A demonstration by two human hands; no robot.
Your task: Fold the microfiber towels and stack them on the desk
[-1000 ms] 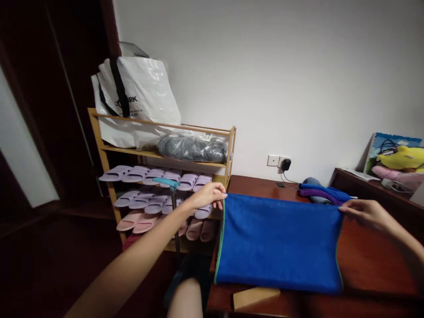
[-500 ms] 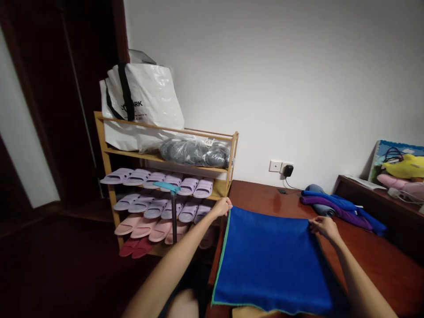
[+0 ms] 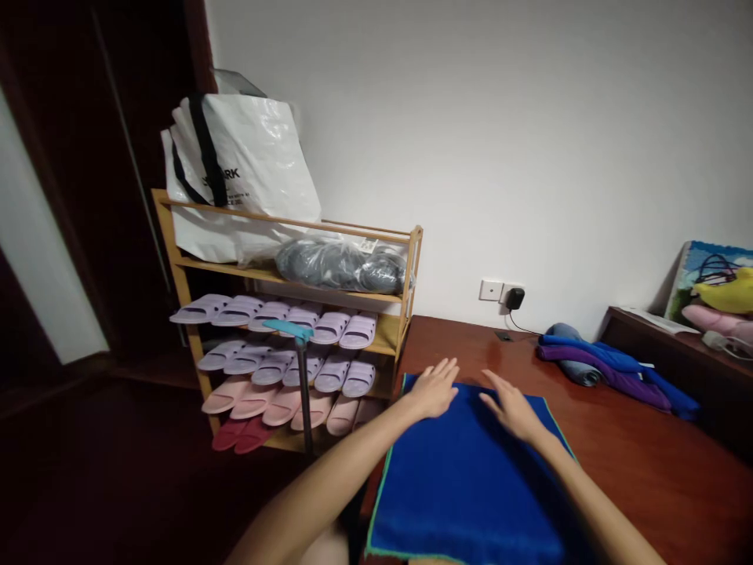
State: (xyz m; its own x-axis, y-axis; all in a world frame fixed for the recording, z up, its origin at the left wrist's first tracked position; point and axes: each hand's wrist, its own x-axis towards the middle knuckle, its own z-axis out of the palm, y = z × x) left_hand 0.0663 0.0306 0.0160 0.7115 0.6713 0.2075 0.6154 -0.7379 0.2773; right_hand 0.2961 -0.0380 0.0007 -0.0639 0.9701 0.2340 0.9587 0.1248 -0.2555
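Observation:
A blue cloth [image 3: 464, 479] with green edging lies spread over the near left part of the brown wooden table [image 3: 647, 471]. Its far edge is flat on the wood. My left hand [image 3: 436, 388] rests on the cloth near the far left corner, fingers stretched out. Over the far edge, to the right of it, is my right hand [image 3: 513, 408], thumb apart from the fingers and palm turned inward. It looks slightly raised, though I cannot tell if it touches the cloth. Neither hand grips anything.
To the left stands a wooden shoe rack [image 3: 294, 276] with several slippers [image 3: 344, 328] and a white bag [image 3: 252, 157]. A pole with a blue top [image 3: 288, 328] stands before it. Folded blue and purple cloths [image 3: 612, 365] lie at the table's back right, near a black plug [image 3: 515, 298].
Both hands have let go of the cloth's far corners and moved inward, fingers now extended. The cloth's far edge has come down flat on the table.

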